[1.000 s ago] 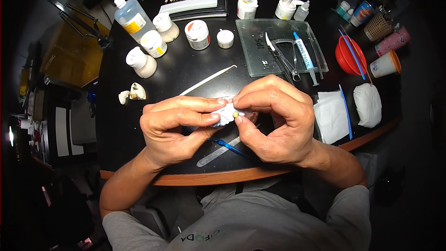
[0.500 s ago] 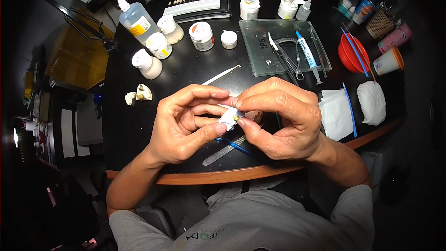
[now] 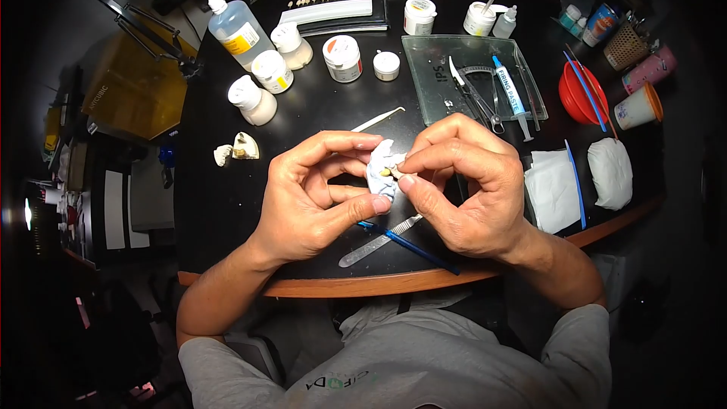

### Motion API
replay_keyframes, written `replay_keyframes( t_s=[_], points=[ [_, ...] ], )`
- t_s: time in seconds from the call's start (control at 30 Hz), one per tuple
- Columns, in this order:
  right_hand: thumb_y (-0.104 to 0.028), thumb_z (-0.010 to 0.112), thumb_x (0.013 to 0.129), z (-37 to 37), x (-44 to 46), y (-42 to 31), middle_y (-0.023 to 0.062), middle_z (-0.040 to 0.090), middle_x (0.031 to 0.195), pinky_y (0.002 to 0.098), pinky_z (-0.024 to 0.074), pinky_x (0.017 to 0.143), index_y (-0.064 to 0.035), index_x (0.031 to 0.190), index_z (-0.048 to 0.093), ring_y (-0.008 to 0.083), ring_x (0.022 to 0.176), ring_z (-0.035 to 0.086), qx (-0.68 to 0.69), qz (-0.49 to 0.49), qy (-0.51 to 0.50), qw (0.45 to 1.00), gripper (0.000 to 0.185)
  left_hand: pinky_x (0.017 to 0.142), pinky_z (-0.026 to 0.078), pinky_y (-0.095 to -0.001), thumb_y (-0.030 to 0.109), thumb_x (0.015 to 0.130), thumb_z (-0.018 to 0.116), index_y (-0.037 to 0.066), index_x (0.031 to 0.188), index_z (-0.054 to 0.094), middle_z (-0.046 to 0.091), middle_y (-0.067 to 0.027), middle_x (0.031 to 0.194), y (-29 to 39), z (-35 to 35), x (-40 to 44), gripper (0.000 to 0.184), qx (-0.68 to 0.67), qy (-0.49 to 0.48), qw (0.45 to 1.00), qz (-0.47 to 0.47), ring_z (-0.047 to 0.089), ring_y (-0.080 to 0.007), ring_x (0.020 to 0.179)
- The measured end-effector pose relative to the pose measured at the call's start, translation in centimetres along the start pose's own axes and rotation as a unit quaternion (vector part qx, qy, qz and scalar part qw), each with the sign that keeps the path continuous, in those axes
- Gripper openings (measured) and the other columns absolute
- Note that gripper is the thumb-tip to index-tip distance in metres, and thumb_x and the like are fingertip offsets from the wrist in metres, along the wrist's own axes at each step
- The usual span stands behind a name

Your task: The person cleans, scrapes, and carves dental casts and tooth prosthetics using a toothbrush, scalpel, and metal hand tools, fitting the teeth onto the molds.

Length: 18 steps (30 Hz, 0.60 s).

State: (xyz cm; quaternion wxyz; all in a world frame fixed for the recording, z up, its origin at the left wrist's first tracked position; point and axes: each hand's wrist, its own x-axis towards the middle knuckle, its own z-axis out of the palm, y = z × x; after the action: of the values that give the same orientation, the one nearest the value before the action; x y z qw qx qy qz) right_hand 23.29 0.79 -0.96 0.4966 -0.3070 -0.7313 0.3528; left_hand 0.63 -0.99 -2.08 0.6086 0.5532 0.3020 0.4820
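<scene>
My left hand (image 3: 307,197) holds a whitish, pale-blue dental cast (image 3: 380,170) between its thumb and fingers, above the front of the table. A small yellowish tooth-like spot (image 3: 386,173) shows on the cast's right side. There my right hand (image 3: 473,189) is closed in a pinch, thumb against fingertips, on a small piece touching the cast; its shape is mostly covered. Beneath the hands lie a scalpel handle (image 3: 360,252) and a blue stick-like tool (image 3: 420,248), crossing each other. A cream-coloured pointed instrument (image 3: 379,119) rests beyond the fingers.
Two cast fragments (image 3: 244,146) lie at left. White jars (image 3: 342,58) and a large bottle (image 3: 241,34) stand behind. At right are a glass plate (image 3: 424,102) with calipers and a paste syringe (image 3: 509,87), a red bowl (image 3: 579,98), and folded white tissue (image 3: 553,189).
The cast is now turned more upright, showing more of its face. My right fingers have shifted to its right side. The view has moved slightly, and more of the blue tool shows.
</scene>
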Motion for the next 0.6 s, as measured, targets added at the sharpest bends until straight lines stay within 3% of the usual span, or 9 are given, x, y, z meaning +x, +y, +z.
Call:
replay_keyframes(
  t_s=[0.17,0.47,0.6],
  points=[
    [0.0,0.082,0.083,0.18,-0.09,0.21,0.0068,0.07,0.091,0.0204,0.048,0.054,-0.0012,0.096,0.081,0.0054,0.065,0.063,-0.001,-0.011,-0.001,1.0,0.013,0.098,0.066,-0.0359,-0.016,0.085,0.079,-0.01,0.135,0.058,0.062,-0.0154,0.127,-0.31,0.18,-0.02,0.055,-0.013,0.012,1.0,0.014,0.067,-0.0215,0.118],
    [-0.001,0.083,0.083,0.28,0.02,0.0,0.0047,0.069,0.088,0.0196,0.0455,0.051,-0.0002,0.089,0.078,0.0029,0.061,0.06,0.014,0.015,-0.008,1.0,0.007,0.101,0.065,-0.0397,-0.016,0.082,0.082,-0.008,0.13,0.06,0.062,-0.0153,0.126,-0.57,0.79,0.08,0.054,0.009,0.024,0.999,0.032,0.068,-0.0221,0.119],
    [-0.001,0.082,0.083,0.48,0.0,-0.45,0.0043,0.069,0.086,0.018,0.0437,0.05,0.0006,0.085,0.077,0.0009,0.06,0.059,0.06,0.087,0.006,0.994,0.006,0.102,0.065,-0.0401,-0.016,0.082,0.082,-0.007,0.131,0.06,0.062,-0.0146,0.125,-0.51,0.97,0.04,0.055,0.021,0.027,0.999,0.03,0.068,-0.0214,0.118]
  ],
)
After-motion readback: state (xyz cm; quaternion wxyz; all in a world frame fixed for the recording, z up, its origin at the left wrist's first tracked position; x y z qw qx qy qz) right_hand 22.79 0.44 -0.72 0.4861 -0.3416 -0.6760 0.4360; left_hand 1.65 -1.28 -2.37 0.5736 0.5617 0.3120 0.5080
